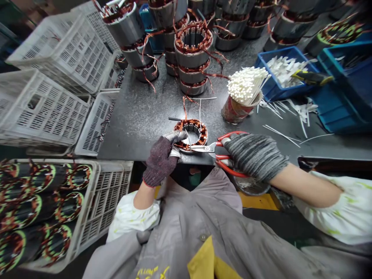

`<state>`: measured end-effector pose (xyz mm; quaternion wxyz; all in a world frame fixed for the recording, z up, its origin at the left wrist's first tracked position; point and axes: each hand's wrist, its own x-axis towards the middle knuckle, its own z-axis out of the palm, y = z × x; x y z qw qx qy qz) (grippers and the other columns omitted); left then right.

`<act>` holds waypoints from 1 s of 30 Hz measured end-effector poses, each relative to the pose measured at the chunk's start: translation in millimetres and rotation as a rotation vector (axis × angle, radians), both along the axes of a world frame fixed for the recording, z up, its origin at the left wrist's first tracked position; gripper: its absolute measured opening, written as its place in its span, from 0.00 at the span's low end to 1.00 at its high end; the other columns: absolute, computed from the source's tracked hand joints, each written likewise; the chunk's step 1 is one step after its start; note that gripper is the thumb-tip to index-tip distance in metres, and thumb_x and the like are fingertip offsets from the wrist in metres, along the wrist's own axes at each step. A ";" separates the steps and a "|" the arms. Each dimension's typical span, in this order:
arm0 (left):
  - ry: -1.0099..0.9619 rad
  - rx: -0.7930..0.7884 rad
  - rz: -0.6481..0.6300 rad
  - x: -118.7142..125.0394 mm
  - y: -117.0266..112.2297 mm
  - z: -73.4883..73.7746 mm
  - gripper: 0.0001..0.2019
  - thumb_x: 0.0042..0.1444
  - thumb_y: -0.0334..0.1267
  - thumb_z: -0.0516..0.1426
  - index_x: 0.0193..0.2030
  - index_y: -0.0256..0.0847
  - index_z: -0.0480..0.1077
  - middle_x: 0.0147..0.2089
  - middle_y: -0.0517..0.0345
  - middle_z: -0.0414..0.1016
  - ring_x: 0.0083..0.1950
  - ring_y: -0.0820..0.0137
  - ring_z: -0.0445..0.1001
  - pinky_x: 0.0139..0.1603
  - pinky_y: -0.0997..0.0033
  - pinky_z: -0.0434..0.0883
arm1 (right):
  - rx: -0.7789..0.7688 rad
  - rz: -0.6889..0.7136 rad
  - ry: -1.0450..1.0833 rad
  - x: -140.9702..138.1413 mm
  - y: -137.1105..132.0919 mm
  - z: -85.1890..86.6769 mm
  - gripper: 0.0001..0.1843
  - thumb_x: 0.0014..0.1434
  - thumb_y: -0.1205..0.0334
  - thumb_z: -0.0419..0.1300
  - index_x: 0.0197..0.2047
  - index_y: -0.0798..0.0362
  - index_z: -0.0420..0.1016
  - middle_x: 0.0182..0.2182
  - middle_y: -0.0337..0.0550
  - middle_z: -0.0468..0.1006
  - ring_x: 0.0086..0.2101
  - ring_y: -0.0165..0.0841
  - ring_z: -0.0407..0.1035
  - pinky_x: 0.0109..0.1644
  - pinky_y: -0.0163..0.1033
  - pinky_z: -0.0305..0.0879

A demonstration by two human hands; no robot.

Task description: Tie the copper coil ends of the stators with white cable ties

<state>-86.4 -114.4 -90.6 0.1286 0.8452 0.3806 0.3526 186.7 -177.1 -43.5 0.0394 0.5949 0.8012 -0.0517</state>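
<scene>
A motor stator [202, 136] with copper windings lies near the table's front edge, its round opening facing up. My left hand [162, 157], in a dark purple knit glove with pale fingertips, grips the stator's left side. In a grey striped glove, my right hand [255, 155] is closed round red-handled scissors [209, 148]. Their blades reach left over the stator's front rim, close to my left fingers. A thin white strip [200, 112] stands out from the windings at the back. Twisted copper leads [185, 107] and a dark sleeve [174, 119] stick out at the back left.
Stacked stators [193, 58] stand along the back of the table. At the right are a cup of white sticks [240, 106], a blue bin [283, 91] with white pieces and a yellow-black tool, and loose white strips [280, 133]. White crates [40, 104] line the left.
</scene>
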 end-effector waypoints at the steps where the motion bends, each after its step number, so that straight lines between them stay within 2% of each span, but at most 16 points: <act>1: 0.011 -0.007 0.015 -0.8 0.0 0.7 0.23 0.58 0.29 0.52 0.61 0.41 0.69 0.57 0.52 0.80 0.58 0.63 0.78 0.61 0.61 0.75 | -0.106 -0.040 -0.031 -2.0 0.4 3.2 0.24 0.62 0.47 0.61 0.52 0.57 0.79 0.44 0.61 0.84 0.42 0.51 0.79 0.41 0.45 0.68; 3: 0.039 -0.010 0.036 -0.8 -2.1 4.6 0.22 0.60 0.30 0.52 0.60 0.40 0.69 0.56 0.51 0.80 0.57 0.64 0.78 0.60 0.61 0.75 | -0.279 -0.119 -0.084 -2.8 3.3 5.6 0.22 0.65 0.46 0.58 0.51 0.55 0.78 0.42 0.57 0.84 0.40 0.48 0.79 0.38 0.42 0.65; 4: 0.056 0.006 0.034 0.8 -4.4 7.9 0.21 0.61 0.31 0.52 0.60 0.40 0.69 0.56 0.50 0.80 0.58 0.64 0.78 0.60 0.61 0.75 | -0.314 -0.166 -0.075 -0.8 6.0 4.2 0.23 0.67 0.44 0.56 0.50 0.55 0.78 0.40 0.56 0.84 0.39 0.46 0.79 0.37 0.41 0.63; 6: 0.117 0.088 0.014 8.7 -11.5 15.8 0.19 0.64 0.33 0.52 0.61 0.41 0.70 0.58 0.50 0.79 0.62 0.62 0.75 0.65 0.57 0.71 | -0.293 -0.292 -0.040 9.0 14.4 -3.3 0.27 0.69 0.40 0.52 0.49 0.56 0.76 0.38 0.57 0.84 0.38 0.45 0.79 0.37 0.40 0.61; 8: 0.219 0.214 -0.005 23.0 -19.5 21.9 0.19 0.66 0.36 0.54 0.63 0.45 0.70 0.63 0.51 0.77 0.68 0.58 0.70 0.73 0.48 0.61 | -0.222 -0.430 -0.033 24.6 26.6 -13.9 0.30 0.70 0.39 0.49 0.50 0.59 0.75 0.39 0.61 0.83 0.38 0.44 0.78 0.38 0.41 0.60; 10: 0.334 0.308 -0.008 40.7 -24.8 22.6 0.20 0.67 0.41 0.56 0.65 0.48 0.69 0.67 0.53 0.74 0.71 0.55 0.66 0.75 0.41 0.52 | -0.175 -0.535 -0.040 41.1 40.8 -22.3 0.33 0.71 0.39 0.47 0.52 0.61 0.75 0.41 0.64 0.82 0.39 0.44 0.77 0.40 0.43 0.59; 12: 0.424 0.304 0.015 56.5 -25.0 17.7 0.21 0.68 0.44 0.56 0.65 0.46 0.70 0.68 0.51 0.73 0.70 0.54 0.67 0.74 0.41 0.52 | -0.148 -0.580 -0.040 52.9 54.3 -25.9 0.35 0.71 0.38 0.45 0.53 0.64 0.75 0.43 0.67 0.81 0.41 0.45 0.76 0.41 0.44 0.60; 15: 0.523 0.190 0.087 65.7 -16.2 8.0 0.21 0.70 0.46 0.53 0.66 0.45 0.70 0.67 0.50 0.74 0.64 0.54 0.72 0.69 0.43 0.59 | -0.097 -0.567 -0.029 56.3 68.3 -24.7 0.39 0.71 0.37 0.45 0.53 0.67 0.75 0.47 0.72 0.79 0.45 0.47 0.75 0.44 0.45 0.61; 17: 0.557 0.136 0.127 58.9 -6.7 4.6 0.22 0.70 0.47 0.52 0.67 0.47 0.69 0.67 0.51 0.73 0.62 0.55 0.74 0.67 0.44 0.61 | -0.105 -0.529 -0.011 51.2 73.0 -24.1 0.36 0.71 0.39 0.46 0.54 0.65 0.75 0.48 0.70 0.79 0.45 0.47 0.75 0.44 0.45 0.62; 21: 0.591 0.155 0.159 20.3 16.9 4.5 0.23 0.71 0.47 0.51 0.70 0.49 0.67 0.69 0.51 0.71 0.65 0.55 0.72 0.68 0.45 0.59 | -0.178 -0.445 0.008 40.7 75.3 -28.4 0.29 0.67 0.40 0.53 0.53 0.58 0.75 0.44 0.61 0.82 0.41 0.46 0.77 0.42 0.44 0.65; 23: 0.610 0.181 0.171 -4.7 30.1 7.6 0.23 0.71 0.47 0.51 0.69 0.49 0.67 0.68 0.50 0.72 0.66 0.56 0.72 0.69 0.46 0.59 | -0.127 -0.410 0.029 40.4 72.2 -32.7 0.27 0.66 0.42 0.56 0.53 0.57 0.76 0.45 0.59 0.82 0.41 0.46 0.77 0.43 0.44 0.67; 25: 0.647 0.198 0.190 -26.1 43.9 16.2 0.22 0.70 0.47 0.52 0.68 0.49 0.68 0.67 0.50 0.74 0.65 0.56 0.73 0.71 0.45 0.57 | 0.019 -0.359 0.085 41.4 63.7 -40.1 0.25 0.66 0.47 0.57 0.55 0.57 0.76 0.48 0.59 0.81 0.43 0.47 0.77 0.46 0.46 0.69; 27: 0.683 0.234 0.220 -35.8 59.0 32.5 0.21 0.69 0.46 0.53 0.66 0.49 0.70 0.65 0.51 0.75 0.64 0.54 0.73 0.72 0.40 0.54 | 0.228 -0.284 0.178 38.8 49.5 -53.3 0.24 0.67 0.50 0.56 0.58 0.57 0.76 0.53 0.59 0.79 0.48 0.47 0.75 0.52 0.48 0.70; 29: 0.650 0.309 0.264 -26.8 77.0 55.2 0.20 0.69 0.45 0.53 0.65 0.47 0.71 0.64 0.51 0.76 0.65 0.52 0.72 0.74 0.37 0.51 | 0.405 -0.174 0.293 29.8 33.8 -72.3 0.23 0.67 0.51 0.56 0.58 0.56 0.77 0.56 0.58 0.78 0.52 0.47 0.74 0.56 0.49 0.71; 30: 0.605 0.355 0.282 -14.3 87.5 67.6 0.21 0.69 0.44 0.53 0.65 0.45 0.71 0.64 0.50 0.77 0.66 0.53 0.71 0.75 0.38 0.50 | 0.461 -0.110 0.339 23.5 26.9 -82.9 0.22 0.67 0.53 0.55 0.56 0.55 0.79 0.56 0.57 0.79 0.52 0.46 0.75 0.56 0.49 0.71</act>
